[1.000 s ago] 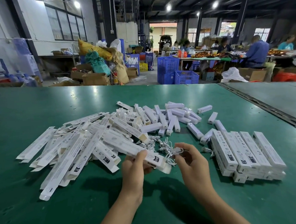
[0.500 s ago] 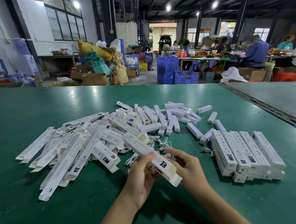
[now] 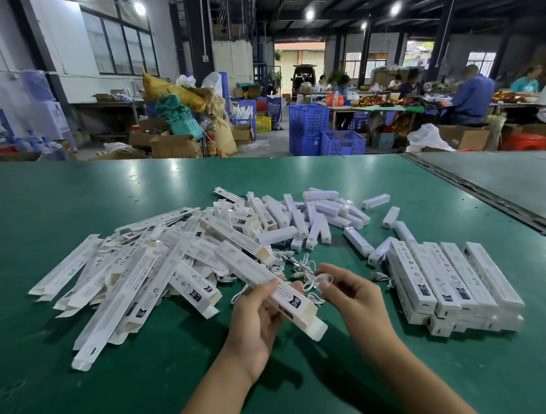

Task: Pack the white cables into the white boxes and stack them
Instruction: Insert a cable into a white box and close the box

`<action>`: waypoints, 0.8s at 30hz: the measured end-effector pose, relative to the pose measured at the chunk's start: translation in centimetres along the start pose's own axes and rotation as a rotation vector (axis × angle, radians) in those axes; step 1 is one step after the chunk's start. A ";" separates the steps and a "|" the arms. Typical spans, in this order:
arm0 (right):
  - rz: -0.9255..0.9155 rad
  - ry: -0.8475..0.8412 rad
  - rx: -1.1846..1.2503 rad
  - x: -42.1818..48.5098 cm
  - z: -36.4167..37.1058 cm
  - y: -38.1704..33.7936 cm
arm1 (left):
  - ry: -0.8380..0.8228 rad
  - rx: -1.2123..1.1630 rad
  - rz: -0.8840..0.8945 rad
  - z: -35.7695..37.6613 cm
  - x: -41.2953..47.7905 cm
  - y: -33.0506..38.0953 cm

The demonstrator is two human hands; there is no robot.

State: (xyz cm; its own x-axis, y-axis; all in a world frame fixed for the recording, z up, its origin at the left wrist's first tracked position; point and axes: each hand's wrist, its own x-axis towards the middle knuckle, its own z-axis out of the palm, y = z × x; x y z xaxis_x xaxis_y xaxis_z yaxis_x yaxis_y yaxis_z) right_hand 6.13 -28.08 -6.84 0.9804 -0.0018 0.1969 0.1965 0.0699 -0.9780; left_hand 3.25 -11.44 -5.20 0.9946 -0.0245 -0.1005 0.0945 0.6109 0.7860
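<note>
Far left on the green table [image 3: 69, 395], heaped loosely: flat white boxes [image 3: 135, 279]. Near centre, gripped in the curled fingers of the left hand [image 3: 256, 323], one long white box [image 3: 298, 303], raised off the table and slanting down to the right. Just behind, tangled loose white cables [image 3: 295, 261]. Pinched between thumb and fingers of the right hand [image 3: 357, 301], a coiled white cable [image 3: 317, 281], just beside the held box. Farther right, stacked in neat rows: closed white boxes [image 3: 455, 279].

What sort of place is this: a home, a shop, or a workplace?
Most likely a packing workshop or small factory: a green worktable heaped with flat white boxes, blue plastic crates and cardboard cartons on the floor, and workers seated at tables behind.
</note>
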 end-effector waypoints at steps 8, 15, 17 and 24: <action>0.003 -0.010 -0.042 0.1 0.1 -0.1 | -0.053 -0.025 -0.010 0.0 -0.2 0.0; 0.065 -0.178 0.050 -0.6 0.5 -0.7 | -0.077 0.029 -0.026 0.1 -0.3 -0.3; 0.071 -0.158 0.059 -0.5 0.4 -0.7 | -0.082 0.040 -0.036 0.1 -0.3 -0.3; 0.073 -0.120 0.081 -0.4 0.5 -0.7 | -0.095 0.033 -0.072 -0.3 -0.1 -0.1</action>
State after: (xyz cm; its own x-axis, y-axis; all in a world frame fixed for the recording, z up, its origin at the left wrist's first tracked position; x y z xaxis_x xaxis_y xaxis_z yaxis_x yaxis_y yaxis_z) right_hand 5.59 -27.68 -6.18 0.9827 0.1248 0.1370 0.1184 0.1457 -0.9822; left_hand 3.15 -11.27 -5.48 0.9846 -0.1429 -0.1008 0.1657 0.5783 0.7988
